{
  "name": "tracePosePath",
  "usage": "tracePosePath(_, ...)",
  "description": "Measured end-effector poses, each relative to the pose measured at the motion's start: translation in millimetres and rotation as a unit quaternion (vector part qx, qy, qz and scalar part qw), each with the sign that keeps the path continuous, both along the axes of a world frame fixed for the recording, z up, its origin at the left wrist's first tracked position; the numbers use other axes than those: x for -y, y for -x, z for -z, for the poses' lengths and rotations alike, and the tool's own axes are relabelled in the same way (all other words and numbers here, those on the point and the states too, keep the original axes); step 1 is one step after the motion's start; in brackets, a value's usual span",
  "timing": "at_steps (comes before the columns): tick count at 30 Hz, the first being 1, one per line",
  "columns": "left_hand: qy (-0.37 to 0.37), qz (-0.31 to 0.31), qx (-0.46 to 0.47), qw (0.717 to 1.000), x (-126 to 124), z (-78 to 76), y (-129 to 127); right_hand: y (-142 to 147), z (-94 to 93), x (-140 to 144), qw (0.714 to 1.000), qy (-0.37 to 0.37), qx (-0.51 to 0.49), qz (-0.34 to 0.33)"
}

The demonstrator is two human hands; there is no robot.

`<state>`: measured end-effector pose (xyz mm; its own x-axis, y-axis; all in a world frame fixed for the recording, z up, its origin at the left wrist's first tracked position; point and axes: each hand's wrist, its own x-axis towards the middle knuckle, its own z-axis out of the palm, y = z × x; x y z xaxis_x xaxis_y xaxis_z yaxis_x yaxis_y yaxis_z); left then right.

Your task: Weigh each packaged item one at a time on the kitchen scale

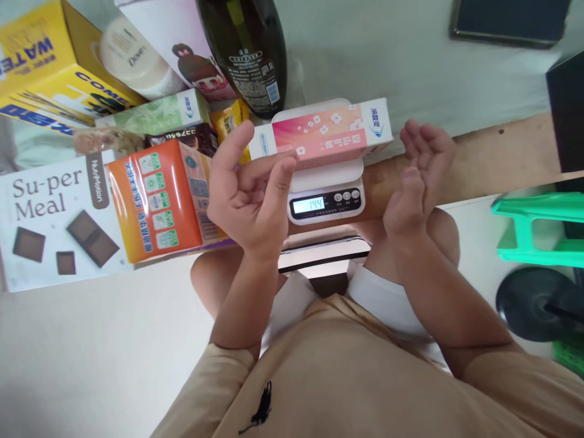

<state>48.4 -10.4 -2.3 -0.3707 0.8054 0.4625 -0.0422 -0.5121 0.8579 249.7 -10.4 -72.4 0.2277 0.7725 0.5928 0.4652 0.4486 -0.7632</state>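
A pale floor and a wooden surface (502, 152) carry a small white kitchen scale (326, 204), its display reading 144. The pink toothpaste box (326, 134) lies flat across its platform, long axis running left to right, the blue-logo end pointing right; both ends overhang. Both hands are released: the left hand (249, 194) almost touches the box's left end, the right hand (420, 182) hovers just beside. A nudge could tip the overhanging box off.

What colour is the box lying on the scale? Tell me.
Pink with small white flowers and white ends, on the box atop the scale; head view.
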Motion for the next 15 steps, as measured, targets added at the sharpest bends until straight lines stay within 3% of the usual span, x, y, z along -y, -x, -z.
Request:
tracePosePath(7,-0.083,-0.021,-0.167,0.982,-12,18.4,14,-2,2.0,-2,1.0,-0.008,-0.019,-0.009)
tracePosePath(11,-0.014,-0.013,-0.209,0.978,-15,29.7,21,-4,2.0,0,0.998,0.055,0.001,-0.037)
tracePosePath(13,0.021,-0.014,-0.184,0.983,-14,34.2,21,-4,0.2,2,0.995,0.092,0.027,-0.041)
tracePosePath(15,0.06,0.036,-0.141,0.988,-12,37.4,22,-3,-2.1,3,0.991,0.116,0.056,-0.042)
